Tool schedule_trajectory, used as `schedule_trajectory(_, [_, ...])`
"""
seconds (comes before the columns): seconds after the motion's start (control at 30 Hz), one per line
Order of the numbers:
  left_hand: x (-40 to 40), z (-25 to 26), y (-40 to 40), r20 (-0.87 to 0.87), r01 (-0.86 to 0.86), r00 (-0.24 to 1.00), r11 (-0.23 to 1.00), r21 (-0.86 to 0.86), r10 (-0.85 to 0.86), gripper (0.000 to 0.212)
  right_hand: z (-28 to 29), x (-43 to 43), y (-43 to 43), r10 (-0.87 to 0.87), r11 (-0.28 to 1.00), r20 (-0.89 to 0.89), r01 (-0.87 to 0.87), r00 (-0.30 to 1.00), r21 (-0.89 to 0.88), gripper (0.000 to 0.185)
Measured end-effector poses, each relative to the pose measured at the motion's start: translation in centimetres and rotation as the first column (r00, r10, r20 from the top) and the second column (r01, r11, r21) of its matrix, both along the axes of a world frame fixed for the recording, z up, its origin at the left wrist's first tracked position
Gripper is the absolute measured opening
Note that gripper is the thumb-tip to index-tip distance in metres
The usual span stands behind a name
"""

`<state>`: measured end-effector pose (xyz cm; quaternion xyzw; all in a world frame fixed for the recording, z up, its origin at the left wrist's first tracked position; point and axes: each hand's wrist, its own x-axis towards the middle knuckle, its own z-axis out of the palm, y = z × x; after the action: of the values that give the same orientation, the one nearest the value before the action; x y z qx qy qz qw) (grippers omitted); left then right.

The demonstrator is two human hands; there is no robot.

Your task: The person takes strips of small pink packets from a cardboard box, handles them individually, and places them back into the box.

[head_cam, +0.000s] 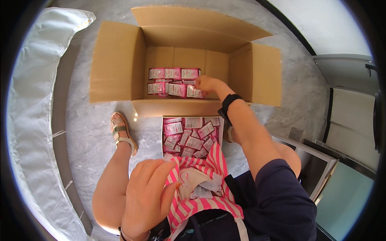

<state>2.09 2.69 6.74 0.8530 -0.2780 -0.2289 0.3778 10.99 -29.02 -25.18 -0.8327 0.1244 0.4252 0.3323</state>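
Observation:
My right hand (206, 84) reaches into a large open cardboard box (187, 105), its fingers on a small pink-and-white packet (194, 91) at the right end of the nearer row. Whether the fingers grip it cannot be told. Several like packets (172, 73) lie in two rows on the box's bottom. Between my legs stands a smaller white box (221, 132) with a loose heap of the same packets (194, 142). My left hand (150, 186) is raised over my left knee, fingers curled and thumb apart, with nothing seen in it.
A pink-and-white striped apron (199, 208) covers my lap and touches the small box's near edge. My sandalled foot (122, 132) rests on the grey marbled floor (87, 126). A silvery sheet (36, 120) hangs at the left; a metal-framed cabinet (319, 171) stands at the right.

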Motion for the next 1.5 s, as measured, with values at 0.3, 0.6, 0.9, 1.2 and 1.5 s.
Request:
schedule_trajectory(0.3, [-2.3,-1.4,-0.1,0.134,0.113,0.986,0.989,-0.098,-0.099,0.026,19.8,0.8,-3.4,-0.413,0.903,0.453,0.290,0.790,0.317,0.021])
schedule_trajectory(0.6, [-4.0,-4.6,-1.4,0.058,0.166,0.986,0.967,-0.191,-0.158,0.034,33.7,-5.5,3.0,-0.356,0.896,0.597,0.081,0.718,0.437,0.020])
schedule_trajectory(0.9, [-3.6,-4.9,-3.1,0.094,-0.140,0.980,0.939,-0.315,0.178,0.071,38.3,-12.6,9.9,-0.373,0.837,0.461,0.078,0.805,0.541,0.027])
schedule_trajectory(1.2, [-1.9,-6.6,-0.7,-0.343,-0.298,0.930,0.813,-0.501,0.130,0.068,42.7,-15.6,11.5,-0.349,0.817,0.549,-0.040,0.760,0.575,0.027])
schedule_trajectory(1.5, [-0.4,-2.9,4.2,-0.541,-0.516,0.731,0.182,-0.837,-0.415,0.083,39.3,-18.6,8.2,-0.299,0.906,0.465,0.095,0.833,0.413,0.018])
